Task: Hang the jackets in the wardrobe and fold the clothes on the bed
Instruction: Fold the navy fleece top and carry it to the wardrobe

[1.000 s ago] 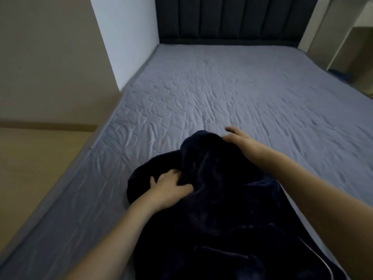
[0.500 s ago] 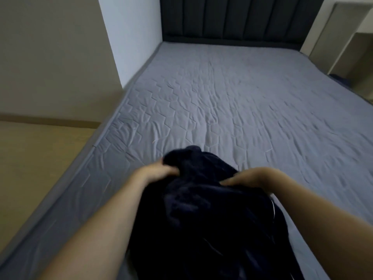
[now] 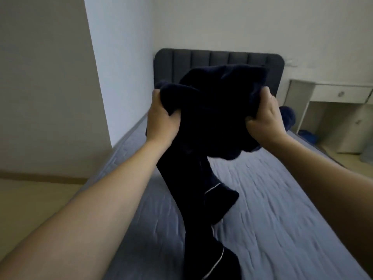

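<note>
left hand (image 3: 159, 118): fingers curled, gripped garment's left edge
right hand (image 3: 264, 120): fingers curled, gripped garment's right edge
garment (image 3: 212, 110): dark navy, held up over bed, tail hung down to it
bed (image 3: 272, 199): grey quilted cover
desk (image 3: 331, 91): white, drawer closed, contents hidden

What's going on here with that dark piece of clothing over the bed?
A person is holding a dark navy garment up over the bed with both bare hands. The left hand grips one bunched upper edge and the right hand grips the other, so the top is raised in front of the headboard. The rest hangs down between the arms, with thin light piping showing lower down. It is neither folded nor hung yet. A white desk stands beside the bed.
</note>
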`<action>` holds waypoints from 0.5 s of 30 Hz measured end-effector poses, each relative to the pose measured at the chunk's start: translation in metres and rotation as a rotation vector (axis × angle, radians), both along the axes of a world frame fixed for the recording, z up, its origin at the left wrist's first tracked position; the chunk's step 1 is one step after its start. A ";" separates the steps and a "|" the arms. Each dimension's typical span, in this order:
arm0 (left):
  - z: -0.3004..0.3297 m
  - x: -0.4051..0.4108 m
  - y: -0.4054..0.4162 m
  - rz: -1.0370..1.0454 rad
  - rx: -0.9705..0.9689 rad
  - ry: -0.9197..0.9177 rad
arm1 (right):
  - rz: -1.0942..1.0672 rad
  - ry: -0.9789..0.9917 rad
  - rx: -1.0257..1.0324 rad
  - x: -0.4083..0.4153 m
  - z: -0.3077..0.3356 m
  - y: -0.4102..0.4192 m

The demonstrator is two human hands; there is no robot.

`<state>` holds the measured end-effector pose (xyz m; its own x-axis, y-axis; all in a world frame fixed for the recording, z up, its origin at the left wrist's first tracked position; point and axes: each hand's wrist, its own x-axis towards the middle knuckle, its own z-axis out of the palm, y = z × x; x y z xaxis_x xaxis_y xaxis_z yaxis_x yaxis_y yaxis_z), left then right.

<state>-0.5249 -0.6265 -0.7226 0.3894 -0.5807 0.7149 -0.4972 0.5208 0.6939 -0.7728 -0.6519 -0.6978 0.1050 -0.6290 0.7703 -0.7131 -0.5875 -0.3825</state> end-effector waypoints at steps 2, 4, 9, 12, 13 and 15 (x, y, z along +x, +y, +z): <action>-0.015 -0.012 0.006 0.066 -0.015 -0.179 | -0.001 -0.007 -0.064 -0.016 -0.021 0.003; -0.061 -0.024 0.018 0.040 0.151 -0.415 | -0.036 0.137 0.019 -0.040 -0.067 0.009; -0.194 -0.041 0.086 -0.897 1.822 -0.837 | -0.090 0.804 1.452 -0.095 -0.205 0.055; -0.221 -0.029 0.090 -0.667 1.689 -0.707 | -0.158 0.858 1.915 -0.108 -0.244 0.077; -0.222 -0.022 0.085 -0.397 1.432 -0.655 | -0.181 0.792 1.783 -0.110 -0.250 0.078; -0.223 -0.009 0.075 -0.086 1.123 -0.545 | -0.256 0.630 1.437 -0.110 -0.263 0.073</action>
<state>-0.5336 -0.5519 -0.9459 0.1293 -0.9824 -0.1350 -0.8530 -0.1796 0.4901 -0.8825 -0.5788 -0.9606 -0.0547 -0.8136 -0.5788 -0.9841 0.1422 -0.1068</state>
